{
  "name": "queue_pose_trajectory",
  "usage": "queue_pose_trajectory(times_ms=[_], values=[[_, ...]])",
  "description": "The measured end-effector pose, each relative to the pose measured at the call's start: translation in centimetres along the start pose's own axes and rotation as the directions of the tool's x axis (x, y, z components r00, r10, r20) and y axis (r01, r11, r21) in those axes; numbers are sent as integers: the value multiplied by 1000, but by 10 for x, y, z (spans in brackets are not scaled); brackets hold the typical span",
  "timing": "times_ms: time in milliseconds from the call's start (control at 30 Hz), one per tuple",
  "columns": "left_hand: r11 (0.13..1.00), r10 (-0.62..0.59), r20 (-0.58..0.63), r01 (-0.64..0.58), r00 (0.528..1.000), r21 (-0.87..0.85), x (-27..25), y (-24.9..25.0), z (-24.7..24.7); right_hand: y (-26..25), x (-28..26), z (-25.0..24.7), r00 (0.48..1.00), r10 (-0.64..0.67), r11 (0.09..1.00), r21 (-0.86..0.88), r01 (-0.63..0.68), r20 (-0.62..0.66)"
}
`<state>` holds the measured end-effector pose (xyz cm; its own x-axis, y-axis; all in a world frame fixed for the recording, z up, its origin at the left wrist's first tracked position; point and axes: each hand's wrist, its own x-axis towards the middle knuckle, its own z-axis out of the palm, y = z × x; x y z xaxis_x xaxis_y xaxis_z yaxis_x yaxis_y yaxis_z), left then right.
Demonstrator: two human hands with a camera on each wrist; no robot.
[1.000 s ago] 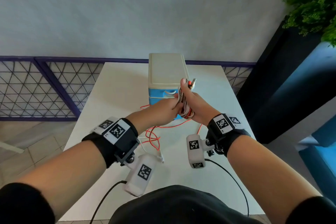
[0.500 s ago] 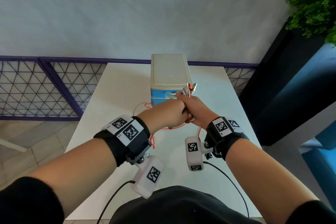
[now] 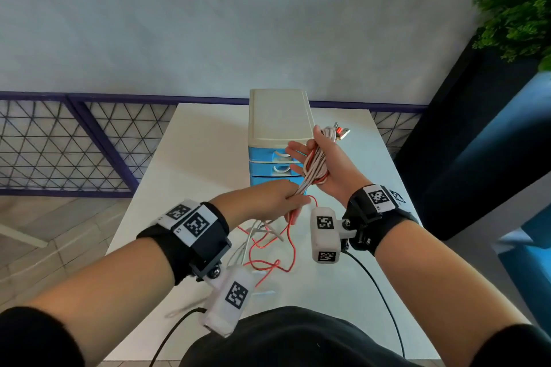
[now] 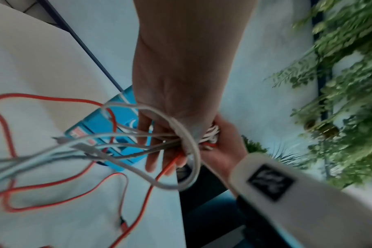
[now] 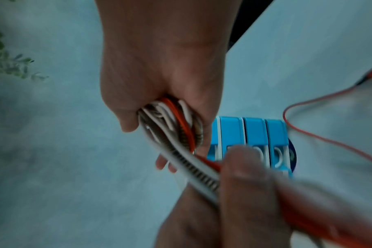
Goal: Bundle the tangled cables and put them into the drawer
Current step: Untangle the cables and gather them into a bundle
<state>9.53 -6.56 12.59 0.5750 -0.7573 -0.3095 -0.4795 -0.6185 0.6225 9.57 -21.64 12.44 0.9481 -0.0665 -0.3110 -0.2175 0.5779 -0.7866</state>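
A coil of red and white cables (image 3: 316,167) lies across the palm of my right hand (image 3: 310,147), raised in front of the drawer unit. The thumb pins the coil, the fingers stretch left, and metal plugs (image 3: 341,134) stick out on top. Just below, my left hand (image 3: 286,202) grips the strands that leave the coil. In the left wrist view the fingers (image 4: 166,151) curl round several white and red strands. The loose ends (image 3: 268,250) trail onto the table. The cream-topped unit (image 3: 277,116) has three blue drawers (image 3: 272,171), all shut.
The white table (image 3: 202,158) carries the unit at its far middle. A purple mesh railing (image 3: 74,143) runs behind and to the left. A dark planter (image 3: 465,143) with a green plant (image 3: 518,9) stands to the right of the table.
My left hand has dropped from the coil to below it, drawing the strands down. My right hand has risen and straightened its fingers, so the coil shows.
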Motion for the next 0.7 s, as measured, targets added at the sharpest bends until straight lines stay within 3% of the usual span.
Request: queue_pose_trajectory(times_ms=[167,267,400,533,700], values=[[994,97,-79,-93,992,55,1,-13,12,7,-13,14,994,30,973,224,-54,109],[985,167,-114,-160,979,67,0,-10,16,11,-16,24,997,61,973,219,-70,45],[985,172,-120,-172,978,7,1,-18,19,11,-14,27,997,68,969,241,-57,-40],[973,103,-76,-116,992,-201,1,-30,19,5,-12,24,997,41,982,186,-27,-72],[842,112,9,-90,994,-532,-3,-44,6,-12,-13,13,996,8,981,195,10,-89]])
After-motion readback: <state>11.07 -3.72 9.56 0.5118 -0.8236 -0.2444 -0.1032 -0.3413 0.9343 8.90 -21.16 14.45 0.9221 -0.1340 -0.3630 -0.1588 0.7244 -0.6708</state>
